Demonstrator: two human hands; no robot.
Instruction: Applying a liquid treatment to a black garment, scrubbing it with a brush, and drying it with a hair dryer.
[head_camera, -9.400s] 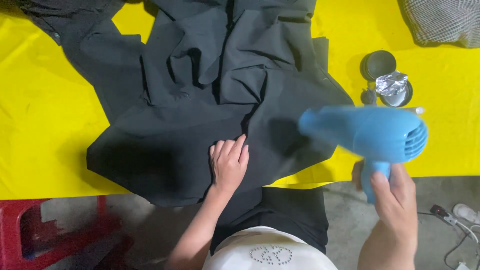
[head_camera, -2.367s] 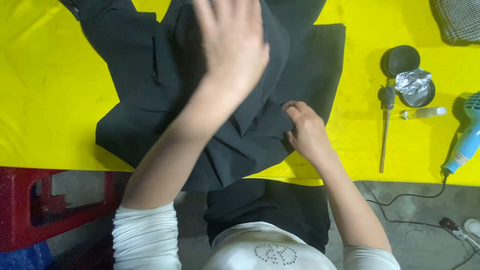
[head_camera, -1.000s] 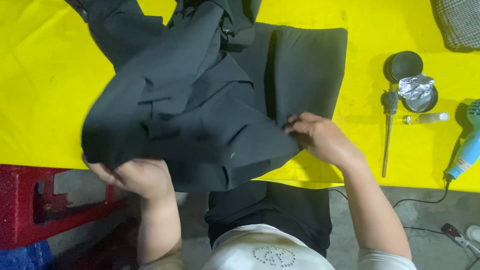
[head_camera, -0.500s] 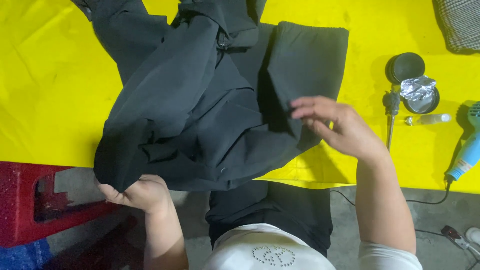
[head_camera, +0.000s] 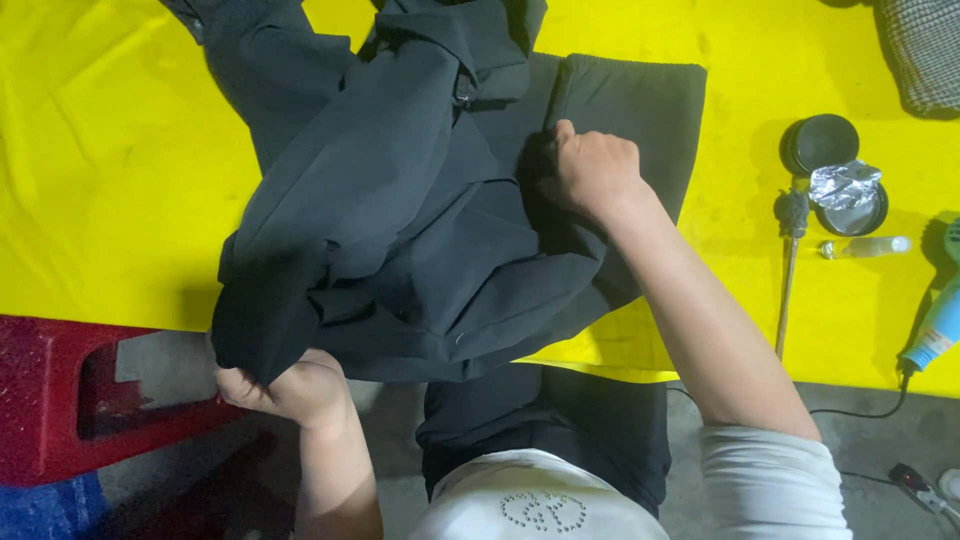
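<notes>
Well, both fists clamp black garment (head_camera: 420, 230): left hand (head_camera: 290, 385) w/ fingertips hidden, right hand (head_camera: 595, 170) mid-cloth.

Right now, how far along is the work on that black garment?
Done: blue hair dryer set aside at the table's right edge. In hand: left hand grips the black garment at its near corner, right hand clutches a fold. Left: the garment lies bunched on the yellow table.
</notes>
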